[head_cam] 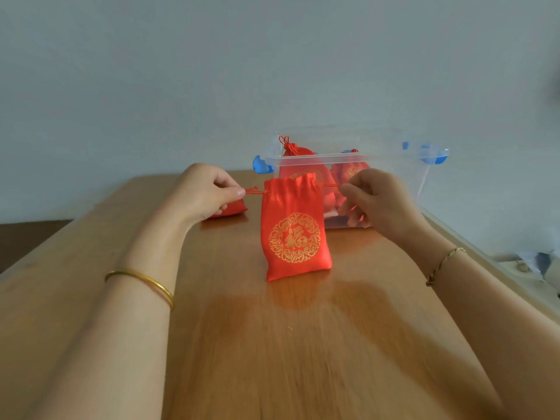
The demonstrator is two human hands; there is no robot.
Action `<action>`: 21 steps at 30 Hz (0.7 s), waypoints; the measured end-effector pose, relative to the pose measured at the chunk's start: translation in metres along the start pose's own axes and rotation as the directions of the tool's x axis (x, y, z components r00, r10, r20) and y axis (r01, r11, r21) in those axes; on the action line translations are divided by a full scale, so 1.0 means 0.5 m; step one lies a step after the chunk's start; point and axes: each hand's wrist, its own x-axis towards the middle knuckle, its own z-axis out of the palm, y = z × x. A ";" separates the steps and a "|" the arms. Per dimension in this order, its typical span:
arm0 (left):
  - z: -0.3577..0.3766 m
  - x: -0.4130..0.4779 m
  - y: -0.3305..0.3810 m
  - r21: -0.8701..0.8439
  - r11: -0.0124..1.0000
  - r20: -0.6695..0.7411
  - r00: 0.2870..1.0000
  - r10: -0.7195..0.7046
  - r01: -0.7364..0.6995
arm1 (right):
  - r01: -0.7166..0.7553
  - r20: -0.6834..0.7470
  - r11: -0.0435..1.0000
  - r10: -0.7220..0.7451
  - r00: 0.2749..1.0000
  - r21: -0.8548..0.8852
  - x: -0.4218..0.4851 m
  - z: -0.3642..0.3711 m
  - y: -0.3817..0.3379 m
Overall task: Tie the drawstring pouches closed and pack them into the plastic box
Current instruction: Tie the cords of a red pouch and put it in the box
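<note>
A red drawstring pouch [294, 228] with a gold round emblem stands upright on the wooden table [272, 344], its mouth partly gathered. My left hand [206, 192] pinches the red cord at the pouch's left side. My right hand [375, 198] pinches the cord at its right side. Both cords are stretched outward. Behind it stands the clear plastic box [391, 165] with blue latches, holding two tied red pouches [298, 162]. Another red pouch [233, 207] lies on the table behind my left hand, mostly hidden.
A pale wall rises right behind the table. The box lid [430, 153] with blue clips leans at the box's right. The table's right edge runs close to my right forearm, with small clutter [536, 262] beyond it.
</note>
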 end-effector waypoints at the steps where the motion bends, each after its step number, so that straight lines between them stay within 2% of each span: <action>1: -0.002 -0.001 0.000 -0.003 1.000 -0.021 1.000 -0.006 0.006 | -0.010 0.004 1.000 0.010 1.000 0.026 0.000 -0.001 0.001; 3: -0.001 -0.001 -0.001 0.010 1.000 -0.052 0.998 -0.018 0.018 | -0.095 0.036 0.987 0.092 0.995 0.129 0.001 0.001 0.002; 4: 0.001 -0.001 -0.001 0.012 1.000 -0.060 0.998 -0.027 0.028 | -0.181 0.075 0.956 0.168 0.983 0.232 0.003 0.002 0.002; 5: 0.003 0.000 -0.001 -0.016 0.999 -0.071 0.996 -0.049 0.048 | -0.290 0.136 0.878 0.257 0.957 0.380 0.005 0.000 0.001; 6: 0.003 0.002 -0.004 -0.086 0.993 -0.092 0.991 -0.093 0.085 | -0.403 0.213 0.733 0.344 0.914 0.548 0.008 -0.002 0.002; 7: 0.001 0.005 -0.006 -0.188 0.972 -0.115 0.980 -0.165 0.142 | -0.483 0.276 0.545 0.419 0.865 0.686 0.012 -0.007 0.003; 8: -0.003 0.006 -0.008 -0.297 0.934 -0.125 0.961 -0.246 0.201 | -0.511 0.310 0.377 0.478 0.822 0.773 0.017 -0.011 0.006; 9: -0.006 0.006 -0.009 -0.394 0.886 -0.113 0.943 -0.313 0.247 | -0.501 0.313 0.269 0.521 0.794 0.823 0.020 -0.013 0.011; 11: -0.008 0.005 -0.008 -0.528 0.798 -0.047 0.929 -0.367 0.289 | -0.452 0.280 0.194 0.559 0.780 0.871 0.022 -0.009 0.016; 13: -0.010 0.003 0.001 -0.647 0.712 0.032 0.942 -0.333 0.274 | -0.395 0.202 0.252 0.556 0.806 0.883 0.022 -0.003 0.010; 15: -0.012 0.001 0.020 -0.777 0.587 0.115 0.967 -0.226 0.229 | -0.337 0.097 0.397 0.514 0.852 0.854 0.020 -0.005 -0.009; 17: -0.012 -0.004 0.048 -0.843 0.509 0.150 0.985 -0.086 0.173 | -0.261 0.004 0.554 0.421 0.907 0.790 0.017 -0.011 -0.040; 19: -0.001 -0.010 0.078 -0.860 0.497 0.143 0.990 0.019 0.115 | -0.178 -0.047 0.685 0.296 0.954 0.707 0.011 -0.013 -0.078; 21: 0.010 -0.018 0.105 -0.848 0.524 0.142 0.987 0.081 0.079 | -0.095 -0.063 0.771 0.173 0.983 0.630 0.006 -0.013 -0.118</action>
